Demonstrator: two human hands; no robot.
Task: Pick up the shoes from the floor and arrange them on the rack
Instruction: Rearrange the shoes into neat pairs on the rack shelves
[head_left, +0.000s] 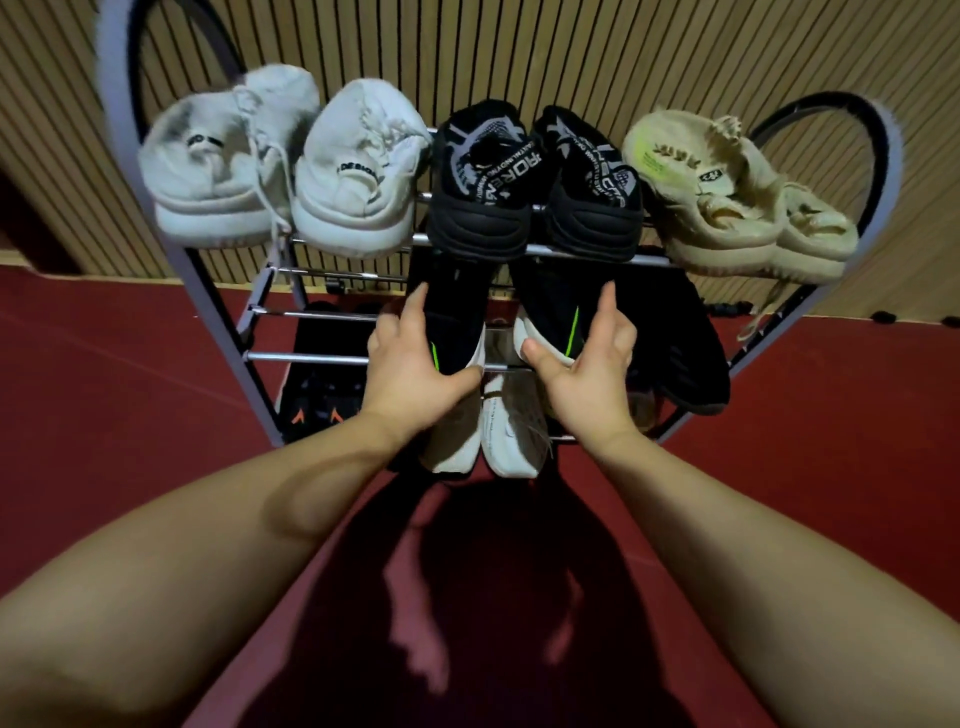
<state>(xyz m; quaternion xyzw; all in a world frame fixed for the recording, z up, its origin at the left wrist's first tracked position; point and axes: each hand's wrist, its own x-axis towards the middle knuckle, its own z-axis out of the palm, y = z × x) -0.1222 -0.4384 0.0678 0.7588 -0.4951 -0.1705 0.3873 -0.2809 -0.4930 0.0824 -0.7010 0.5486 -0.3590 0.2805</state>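
Two black green-striped shoes on the rack (311, 357), middle tier. Left grip (415, 364) clasps the left shoe (452, 317) at the heel, right grip (587, 364) clasps the right shoe (556, 312) likewise. Black pair (530, 187) sits above the grips, white pair (509, 441) below them.

place: home entryway | cues: shoe rack (311, 358), slatted wood wall (519, 52), red floor (104, 389)
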